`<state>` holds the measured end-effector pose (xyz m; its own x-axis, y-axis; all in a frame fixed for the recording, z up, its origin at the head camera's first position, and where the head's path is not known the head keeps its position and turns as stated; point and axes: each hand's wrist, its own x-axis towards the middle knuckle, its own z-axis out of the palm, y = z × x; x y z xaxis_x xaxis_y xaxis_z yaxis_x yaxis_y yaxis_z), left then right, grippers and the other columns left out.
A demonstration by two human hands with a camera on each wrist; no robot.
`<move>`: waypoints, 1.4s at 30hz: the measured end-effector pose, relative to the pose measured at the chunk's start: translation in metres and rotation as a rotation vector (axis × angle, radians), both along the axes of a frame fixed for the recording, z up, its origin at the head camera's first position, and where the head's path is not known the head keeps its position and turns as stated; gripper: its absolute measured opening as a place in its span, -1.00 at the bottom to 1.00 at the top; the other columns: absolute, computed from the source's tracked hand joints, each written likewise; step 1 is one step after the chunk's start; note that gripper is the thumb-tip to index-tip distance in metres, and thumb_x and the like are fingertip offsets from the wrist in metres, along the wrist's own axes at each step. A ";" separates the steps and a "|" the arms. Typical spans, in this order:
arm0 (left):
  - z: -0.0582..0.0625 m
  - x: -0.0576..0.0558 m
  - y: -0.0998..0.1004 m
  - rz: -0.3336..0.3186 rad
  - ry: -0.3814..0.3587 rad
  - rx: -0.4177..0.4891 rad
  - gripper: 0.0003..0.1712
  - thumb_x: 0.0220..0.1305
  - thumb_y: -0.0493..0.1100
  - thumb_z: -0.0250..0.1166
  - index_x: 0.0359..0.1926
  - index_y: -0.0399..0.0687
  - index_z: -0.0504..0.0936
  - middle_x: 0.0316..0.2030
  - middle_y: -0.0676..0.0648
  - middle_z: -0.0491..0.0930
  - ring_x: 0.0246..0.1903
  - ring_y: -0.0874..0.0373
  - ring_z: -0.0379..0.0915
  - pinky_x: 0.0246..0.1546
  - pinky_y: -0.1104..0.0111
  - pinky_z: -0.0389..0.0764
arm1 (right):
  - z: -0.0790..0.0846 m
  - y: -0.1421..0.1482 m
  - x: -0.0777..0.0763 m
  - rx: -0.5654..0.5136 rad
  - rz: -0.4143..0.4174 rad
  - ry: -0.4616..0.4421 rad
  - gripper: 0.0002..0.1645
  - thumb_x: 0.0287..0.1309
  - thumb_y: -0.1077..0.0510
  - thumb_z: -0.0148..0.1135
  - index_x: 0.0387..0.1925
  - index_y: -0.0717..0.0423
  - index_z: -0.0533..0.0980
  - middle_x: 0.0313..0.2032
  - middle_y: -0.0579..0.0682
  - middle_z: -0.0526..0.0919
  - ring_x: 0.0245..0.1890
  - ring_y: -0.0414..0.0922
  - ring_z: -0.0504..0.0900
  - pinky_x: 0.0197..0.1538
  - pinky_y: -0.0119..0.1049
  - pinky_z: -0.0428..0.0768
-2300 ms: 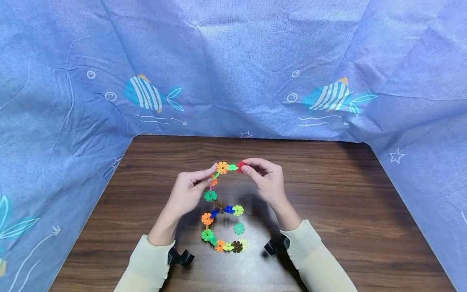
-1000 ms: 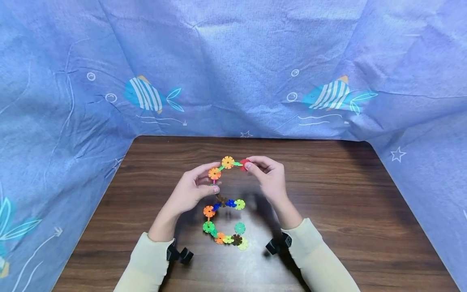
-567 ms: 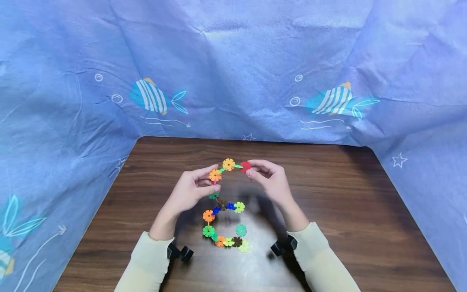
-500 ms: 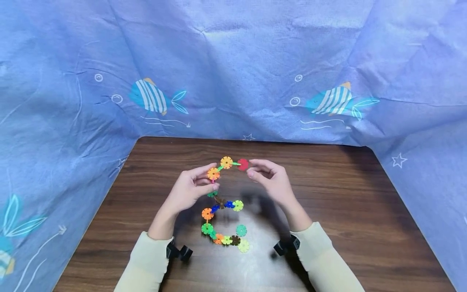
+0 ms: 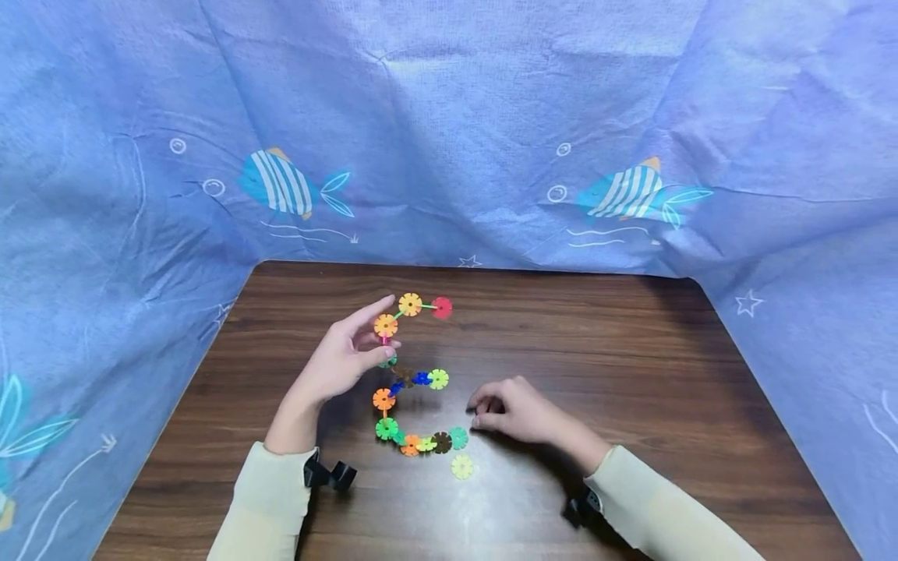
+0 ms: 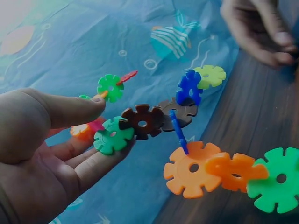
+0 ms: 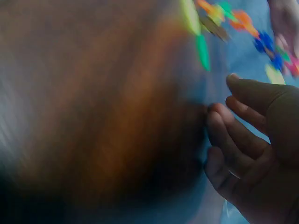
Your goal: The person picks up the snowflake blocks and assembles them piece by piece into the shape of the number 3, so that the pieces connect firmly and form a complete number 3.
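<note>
A chain of notched snowflake discs, linked into an E-like shape, is held up by my left hand (image 5: 337, 354). Thumb and fingers grip it around a green disc (image 6: 113, 135) in its upper part. At the chain's top end sits a red disc (image 5: 442, 308); a brown disc (image 5: 441, 442) ends its lower arm. My right hand (image 5: 522, 409) holds nothing, its fingers loosely bent, low over the table to the right of the chain. Nearest to it is a loose teal-green disc (image 5: 457, 438). Below that lies a loose pale yellow-green disc (image 5: 461, 467).
The brown wood-grain table (image 5: 631, 374) reaches back to a blue fish-print cloth (image 5: 449, 140), which hangs behind it and at both sides. A small black camera (image 5: 330, 474) is strapped to the left wrist, another black camera (image 5: 582, 506) to the right wrist.
My right hand has let go of the red disc and moved down and right, toward the loose discs. The left hand, still holding the chain, has shifted slightly left.
</note>
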<state>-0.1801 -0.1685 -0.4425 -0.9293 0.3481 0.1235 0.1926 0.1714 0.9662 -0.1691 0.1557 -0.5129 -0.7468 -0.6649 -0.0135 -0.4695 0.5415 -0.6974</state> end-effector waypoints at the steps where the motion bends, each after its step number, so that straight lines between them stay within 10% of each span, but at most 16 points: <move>1: 0.000 -0.001 -0.001 0.001 0.000 -0.004 -0.09 0.28 -0.49 0.35 0.57 -0.04 0.23 0.41 -0.25 0.35 -0.03 0.15 0.71 -0.06 0.36 0.74 | -0.002 -0.004 0.002 0.017 0.018 0.021 -0.74 0.18 0.07 0.50 -0.12 0.06 0.72 -0.36 -0.23 0.73 -0.37 -0.37 0.65 -0.21 -0.43 0.68; 13: -0.001 -0.002 -0.002 0.041 -0.005 -0.027 -0.24 0.33 -0.46 0.31 0.49 -0.01 0.38 0.27 -0.23 0.47 -0.01 0.13 0.70 -0.14 0.39 0.74 | -0.016 -0.024 0.010 0.114 0.029 0.165 -0.66 0.02 -0.06 0.60 -0.17 -0.05 0.75 -0.27 -0.22 0.68 -0.28 -0.33 0.61 -0.14 -0.37 0.64; 21: 0.000 -0.002 0.001 0.043 -0.012 -0.013 -0.26 0.33 -0.47 0.30 0.48 -0.02 0.40 0.37 -0.20 0.39 -0.02 0.21 0.70 -0.19 0.36 0.73 | -0.017 -0.011 -0.006 -0.012 -0.050 0.030 -0.75 -0.02 0.13 0.62 -0.37 -0.04 0.63 -0.47 -0.26 0.65 -0.48 -0.36 0.55 -0.34 -0.44 0.60; 35: -0.009 -0.001 0.012 -0.021 -0.030 0.053 -0.28 0.33 -0.45 0.32 0.47 -0.04 0.40 0.37 -0.20 0.40 0.02 0.08 0.69 -0.07 0.33 0.75 | 0.035 -0.020 -0.036 -0.750 -0.442 -0.008 -0.87 0.16 0.26 0.50 -0.28 0.26 0.72 -0.34 0.02 0.80 -0.43 -0.19 0.67 -0.38 -0.45 0.61; 42: -0.011 -0.001 0.020 -0.050 -0.025 0.056 -0.28 0.34 -0.42 0.34 0.48 -0.05 0.39 0.38 -0.18 0.40 0.01 0.14 0.69 -0.10 0.36 0.74 | 0.045 -0.037 -0.043 -0.941 -0.472 -0.067 -0.79 0.16 0.38 0.44 -0.22 0.49 0.64 -0.15 0.05 0.81 -0.21 -0.24 0.76 -0.21 -0.43 0.71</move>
